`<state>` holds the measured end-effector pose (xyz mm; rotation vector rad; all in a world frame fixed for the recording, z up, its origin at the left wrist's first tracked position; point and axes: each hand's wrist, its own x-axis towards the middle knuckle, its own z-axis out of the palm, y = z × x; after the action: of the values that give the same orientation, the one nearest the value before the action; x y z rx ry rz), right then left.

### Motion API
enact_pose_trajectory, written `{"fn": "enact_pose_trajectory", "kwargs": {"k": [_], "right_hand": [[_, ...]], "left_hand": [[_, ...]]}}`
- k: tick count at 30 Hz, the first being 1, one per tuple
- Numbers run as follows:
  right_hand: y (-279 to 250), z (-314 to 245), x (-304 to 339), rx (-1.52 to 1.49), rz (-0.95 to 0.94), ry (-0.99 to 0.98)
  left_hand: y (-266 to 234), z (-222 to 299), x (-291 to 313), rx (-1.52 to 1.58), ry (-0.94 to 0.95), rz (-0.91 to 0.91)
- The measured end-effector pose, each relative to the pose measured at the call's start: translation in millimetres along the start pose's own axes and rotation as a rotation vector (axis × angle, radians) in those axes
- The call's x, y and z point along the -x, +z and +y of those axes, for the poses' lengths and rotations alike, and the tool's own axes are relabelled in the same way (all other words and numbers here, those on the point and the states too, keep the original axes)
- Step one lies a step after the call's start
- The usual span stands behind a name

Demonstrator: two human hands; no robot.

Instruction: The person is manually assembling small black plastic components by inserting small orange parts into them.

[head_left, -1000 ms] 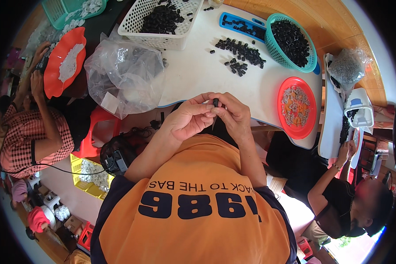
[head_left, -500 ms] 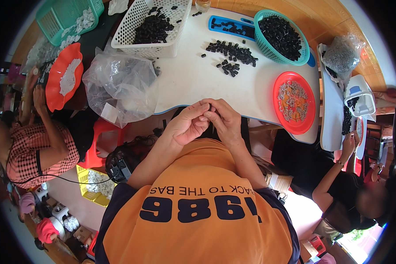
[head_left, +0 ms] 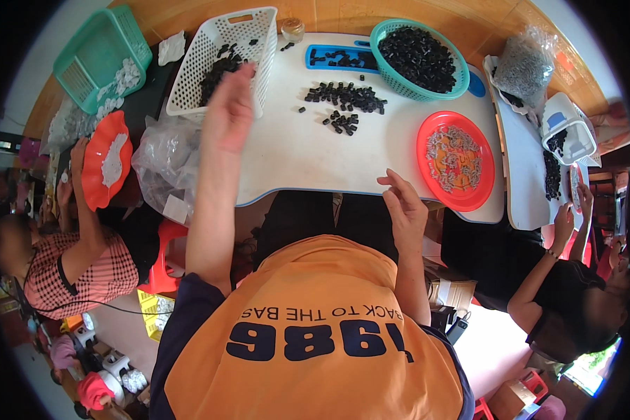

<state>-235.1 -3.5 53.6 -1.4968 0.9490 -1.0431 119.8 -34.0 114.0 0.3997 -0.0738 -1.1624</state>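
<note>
- The left hand (head_left: 232, 105) is raised over the white basket (head_left: 264, 63), blurred; whether anything is pinched cannot be told.
- The right hand (head_left: 404, 206) is held by the table's (head_left: 280, 161) near edge, fingers loosely parted, nothing seen between them.
- Black pieces (head_left: 215, 78) are heaped in the basket by the left hand; more are scattered ahead, between the hands.
- The hands, joined around one piece half a second ago, are now parted; two-handed handling seems to be broken off.

Left hand (head_left: 231, 110) outstretched, blurred, seemingly loose; right hand (head_left: 404, 207) half-curled.
</note>
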Motion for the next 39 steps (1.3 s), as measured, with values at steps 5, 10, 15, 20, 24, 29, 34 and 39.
{"fn": "enact_pose_trajectory", "kwargs": {"k": [5,10,15,20,24,29,34,39], "right_hand": [[-19.1,1.8,2.6,-0.016,0.080,0.102],[-33.7,-2.5,4.2,-0.008,0.141,0.047],[-55.5,-3.8,11.2,0.036,0.264,0.047],[-98.7,-2.5,4.7,0.183,0.456,0.049],[-141.1,0.5,-18.4,0.538,0.564,0.005],[-171.3,22.6,-56.6,0.784,0.451,-0.018],[-182.3,45.5,-94.3,0.936,0.236,-0.203],[-193.3,52.9,-108.4,1.075,0.218,-0.193]], "left_hand": [[-26.7,-96.9,8.0,-1.308,0.022,-0.136],[-43.3,-138.3,-3.5,-1.990,0.470,-0.286],[-56.2,-149.7,-15.0,-2.046,0.504,-0.350],[-46.4,-149.7,-6.3,-1.935,0.501,-0.314],[-36.0,-147.7,18.3,-1.610,0.346,-0.189],[-43.1,-146.5,56.4,-1.214,0.174,-0.133],[-56.8,-141.4,91.2,-1.163,0.035,-0.076],[-65.3,-132.2,103.2,-1.149,0.029,-0.035]]}}
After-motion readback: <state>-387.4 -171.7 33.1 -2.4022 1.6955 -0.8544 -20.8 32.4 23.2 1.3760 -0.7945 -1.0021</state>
